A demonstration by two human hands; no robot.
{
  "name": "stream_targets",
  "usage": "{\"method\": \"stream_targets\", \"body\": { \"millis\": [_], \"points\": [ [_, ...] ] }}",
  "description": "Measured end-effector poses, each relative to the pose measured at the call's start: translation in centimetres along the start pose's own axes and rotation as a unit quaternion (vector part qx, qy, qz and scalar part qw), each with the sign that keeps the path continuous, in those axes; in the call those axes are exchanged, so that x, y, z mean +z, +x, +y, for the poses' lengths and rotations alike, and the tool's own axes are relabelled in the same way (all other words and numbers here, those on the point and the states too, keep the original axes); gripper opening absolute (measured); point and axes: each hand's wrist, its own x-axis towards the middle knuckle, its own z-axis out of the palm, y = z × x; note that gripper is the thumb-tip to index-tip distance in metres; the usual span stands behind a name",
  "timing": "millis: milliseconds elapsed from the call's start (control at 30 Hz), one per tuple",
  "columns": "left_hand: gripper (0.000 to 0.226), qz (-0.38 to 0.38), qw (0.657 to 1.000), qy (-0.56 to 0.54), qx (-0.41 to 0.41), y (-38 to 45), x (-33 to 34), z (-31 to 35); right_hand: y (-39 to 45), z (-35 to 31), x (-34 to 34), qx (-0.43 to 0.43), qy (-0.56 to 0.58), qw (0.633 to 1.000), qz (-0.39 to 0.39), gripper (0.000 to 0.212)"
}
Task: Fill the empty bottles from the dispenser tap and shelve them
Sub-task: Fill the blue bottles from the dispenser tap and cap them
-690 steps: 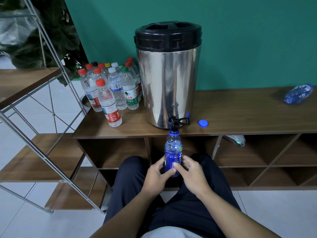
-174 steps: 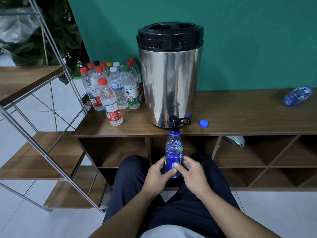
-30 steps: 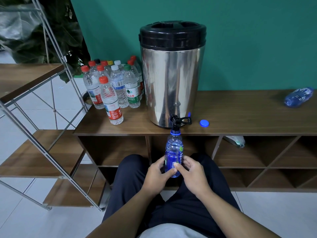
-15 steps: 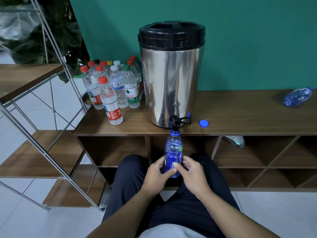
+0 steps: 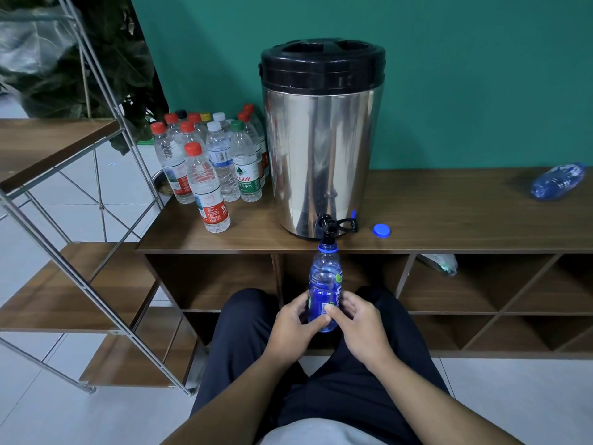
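A steel dispenser (image 5: 322,146) with a black lid stands on the wooden cabinet top (image 5: 449,213). Its black tap (image 5: 329,228) hangs over the front edge. Directly under the tap I hold an uncapped blue bottle (image 5: 324,284) upright, its mouth at the spout. My left hand (image 5: 293,330) and my right hand (image 5: 356,326) both grip its lower part, thumbs across the front. The bottle's blue cap (image 5: 382,230) lies on the top to the right of the tap.
Several capped clear bottles (image 5: 211,165) stand left of the dispenser. A blue bottle (image 5: 556,181) lies on its side at the far right. Open cubbies (image 5: 481,284) sit under the top, one holding a crumpled bottle (image 5: 438,263). A metal-framed wooden shelf unit (image 5: 64,284) stands at left.
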Motion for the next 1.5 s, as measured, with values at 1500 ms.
{"method": "stream_targets", "body": {
  "millis": [1500],
  "points": [
    [0.046, 0.036, 0.999, -0.021, -0.032, 2.3, 2.6, -1.1, 0.1, 0.0, -0.1, -0.021, -0.019, 0.998, 0.061, 0.044]
  ]
}}
